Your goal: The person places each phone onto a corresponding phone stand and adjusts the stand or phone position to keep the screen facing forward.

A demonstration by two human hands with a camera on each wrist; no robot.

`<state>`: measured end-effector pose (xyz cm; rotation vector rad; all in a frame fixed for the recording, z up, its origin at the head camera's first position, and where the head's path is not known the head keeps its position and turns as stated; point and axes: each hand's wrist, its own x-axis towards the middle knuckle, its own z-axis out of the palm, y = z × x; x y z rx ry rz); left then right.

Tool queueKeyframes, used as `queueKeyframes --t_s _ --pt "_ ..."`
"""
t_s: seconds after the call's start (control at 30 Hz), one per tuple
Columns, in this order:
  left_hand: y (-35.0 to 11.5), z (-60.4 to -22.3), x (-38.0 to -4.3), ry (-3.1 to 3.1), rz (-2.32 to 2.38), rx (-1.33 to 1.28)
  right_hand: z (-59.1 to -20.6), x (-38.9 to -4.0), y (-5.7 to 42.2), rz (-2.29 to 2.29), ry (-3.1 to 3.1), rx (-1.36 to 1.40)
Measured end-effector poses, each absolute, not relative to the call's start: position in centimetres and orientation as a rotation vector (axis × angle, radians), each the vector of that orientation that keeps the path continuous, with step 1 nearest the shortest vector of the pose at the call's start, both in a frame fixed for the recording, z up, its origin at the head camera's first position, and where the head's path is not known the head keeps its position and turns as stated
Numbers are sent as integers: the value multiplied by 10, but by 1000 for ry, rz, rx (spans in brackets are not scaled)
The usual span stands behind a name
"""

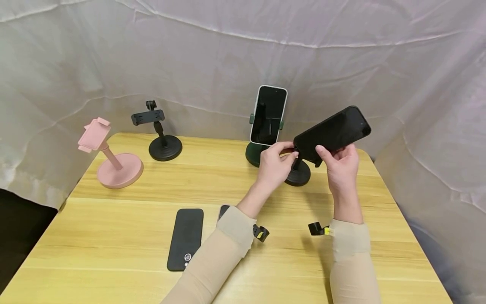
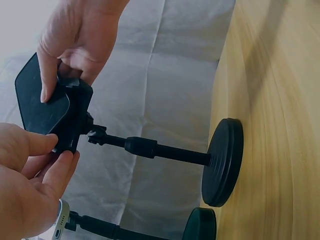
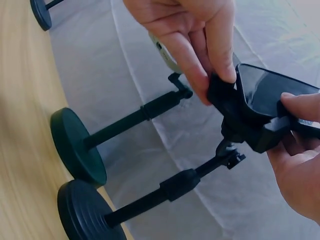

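Note:
My right hand (image 1: 343, 169) grips a black phone (image 1: 338, 128), thumb on its front and fingers behind. The phone slants, its far end raised to the right, and its lower end sits at the holder of a black phone stand (image 1: 298, 175). With thumb and fingertips, my left hand (image 1: 274, 166) pinches one end of that holder's clamp (image 3: 225, 95). In the right wrist view the phone's edge lies between the clamp's two ends. A straight pole (image 2: 180, 153) joins the holder to the round base, which stands on the table.
Just behind is a green stand (image 1: 253, 154) bearing a white-edged phone (image 1: 268, 114). A pink stand (image 1: 120, 171) and another black stand (image 1: 165, 147) are at the back left. A dark phone (image 1: 186, 238) lies in front; another phone (image 1: 223, 210) is mostly hidden by my left sleeve.

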<state>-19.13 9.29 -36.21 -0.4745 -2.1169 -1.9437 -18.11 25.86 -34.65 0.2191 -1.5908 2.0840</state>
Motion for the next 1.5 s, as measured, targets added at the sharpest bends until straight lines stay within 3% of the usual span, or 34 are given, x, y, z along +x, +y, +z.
queueKeyframes --t_s 1.5 --pt "69 -351 -204 -2334 -1619 -615 -341 -174 278 1646 -2056 342"
